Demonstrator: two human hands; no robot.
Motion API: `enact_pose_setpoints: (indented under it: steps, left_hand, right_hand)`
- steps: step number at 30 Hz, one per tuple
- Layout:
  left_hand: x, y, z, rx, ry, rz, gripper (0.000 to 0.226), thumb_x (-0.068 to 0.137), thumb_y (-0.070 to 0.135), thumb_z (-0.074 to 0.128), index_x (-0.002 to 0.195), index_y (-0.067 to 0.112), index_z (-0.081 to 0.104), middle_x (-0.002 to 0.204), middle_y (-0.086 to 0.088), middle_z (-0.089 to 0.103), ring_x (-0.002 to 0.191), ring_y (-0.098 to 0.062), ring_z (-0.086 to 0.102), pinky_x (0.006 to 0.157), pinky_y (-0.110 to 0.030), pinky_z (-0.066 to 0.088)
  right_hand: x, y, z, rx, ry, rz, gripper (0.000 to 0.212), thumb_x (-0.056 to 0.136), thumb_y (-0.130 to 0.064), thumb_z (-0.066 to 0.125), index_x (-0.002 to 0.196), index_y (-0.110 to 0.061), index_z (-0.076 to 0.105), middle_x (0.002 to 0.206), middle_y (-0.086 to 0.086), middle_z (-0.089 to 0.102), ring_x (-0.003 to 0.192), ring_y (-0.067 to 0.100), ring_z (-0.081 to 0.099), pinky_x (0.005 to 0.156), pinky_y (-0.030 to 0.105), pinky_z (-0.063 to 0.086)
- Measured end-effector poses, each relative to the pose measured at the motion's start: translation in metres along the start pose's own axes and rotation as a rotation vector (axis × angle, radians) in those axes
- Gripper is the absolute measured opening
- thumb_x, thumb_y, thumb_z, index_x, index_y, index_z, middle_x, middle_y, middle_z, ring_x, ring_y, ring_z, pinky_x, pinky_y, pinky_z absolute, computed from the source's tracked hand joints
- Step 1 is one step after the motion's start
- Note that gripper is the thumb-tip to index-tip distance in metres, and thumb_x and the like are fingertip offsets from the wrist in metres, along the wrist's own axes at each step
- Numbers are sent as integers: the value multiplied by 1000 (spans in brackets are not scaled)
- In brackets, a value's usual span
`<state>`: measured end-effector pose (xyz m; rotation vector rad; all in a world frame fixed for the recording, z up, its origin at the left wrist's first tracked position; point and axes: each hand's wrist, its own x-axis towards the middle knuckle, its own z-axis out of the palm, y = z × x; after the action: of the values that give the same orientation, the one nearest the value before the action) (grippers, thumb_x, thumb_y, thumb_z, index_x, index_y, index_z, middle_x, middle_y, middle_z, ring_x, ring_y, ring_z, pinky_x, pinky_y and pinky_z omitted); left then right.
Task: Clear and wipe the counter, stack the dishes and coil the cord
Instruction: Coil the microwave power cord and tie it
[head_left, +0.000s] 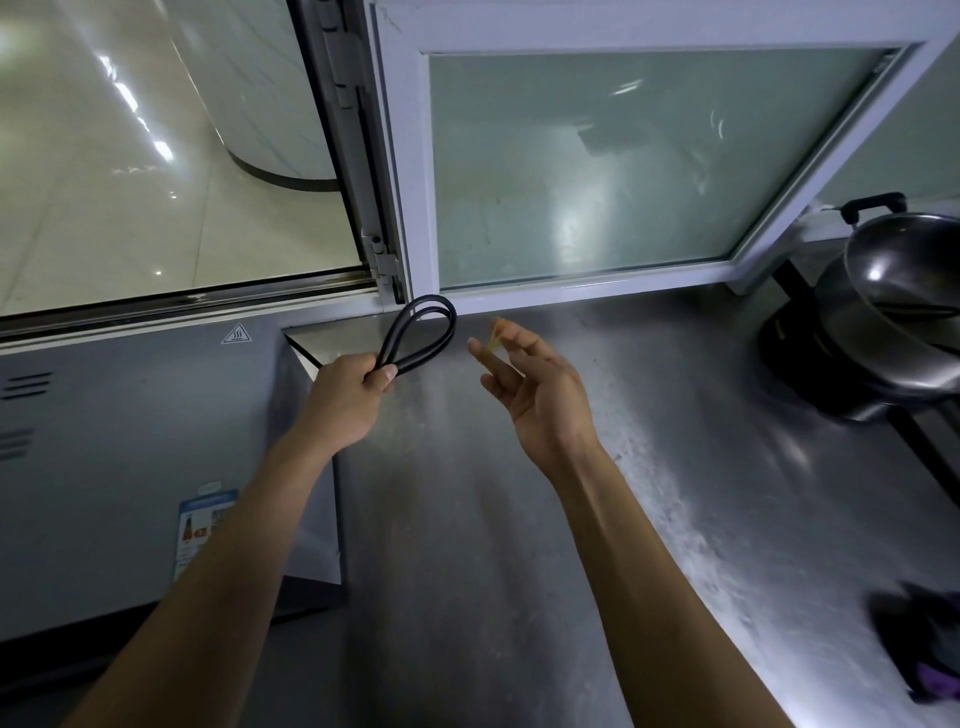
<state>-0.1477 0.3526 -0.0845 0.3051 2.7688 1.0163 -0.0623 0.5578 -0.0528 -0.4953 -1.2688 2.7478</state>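
My left hand (353, 387) grips a black cord (423, 332) folded into a double loop, which sticks up beyond my fist above the steel counter (493, 519). To the right, my right hand (524, 379) is raised palm up over the counter and pinches a small yellowish rubber band (496, 338) between thumb and fingertips. The two hands are apart, about a hand's width. Stacked metal pans (893, 312) sit at the far right of the counter.
A grey metal appliance (130, 457) with vents and a hot-surface sticker stands at the left. A white-framed window (597, 171) runs along the back of the counter. A dark purple cloth (924, 649) lies at the right front edge.
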Motion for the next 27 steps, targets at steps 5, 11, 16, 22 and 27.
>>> enact_pose_setpoints:
  steps: [5,11,16,22,27]
  left_hand:
    - [0,-1,1,-4,-5,-15,34,103,28,50,85,3,67,82,3,69,81,-23,65,77,-39,49]
    - [-1,-2,1,-2,-13,-24,32,102,30,51,84,10,68,83,0,70,80,-24,65,78,-43,52]
    - [-1,-3,0,11,-25,-17,31,102,32,50,85,13,68,83,1,70,79,-22,65,78,-43,52]
    - [-2,-1,-2,23,-37,-6,33,103,32,46,87,11,66,83,0,69,78,-22,64,75,-41,51]
    - [-2,-2,-5,40,-41,7,36,103,33,44,83,9,61,80,-5,67,76,-26,61,75,-47,50]
  right_hand:
    - [2,3,-2,-169,77,-83,32,96,4,56,125,-5,64,97,2,72,100,28,72,71,31,58]
    - [3,4,-2,-330,147,-142,31,92,-2,65,124,-5,66,96,5,74,85,28,75,58,34,57]
    - [7,1,-1,-533,136,-127,45,90,-10,71,133,-13,59,119,4,71,82,25,75,58,46,61]
    - [19,-12,9,-882,6,-176,61,87,-32,76,142,-28,50,132,-4,62,79,13,75,55,50,61]
    - [40,-14,27,-1152,-65,-196,58,83,-58,70,134,-41,47,137,0,61,73,8,74,64,45,63]
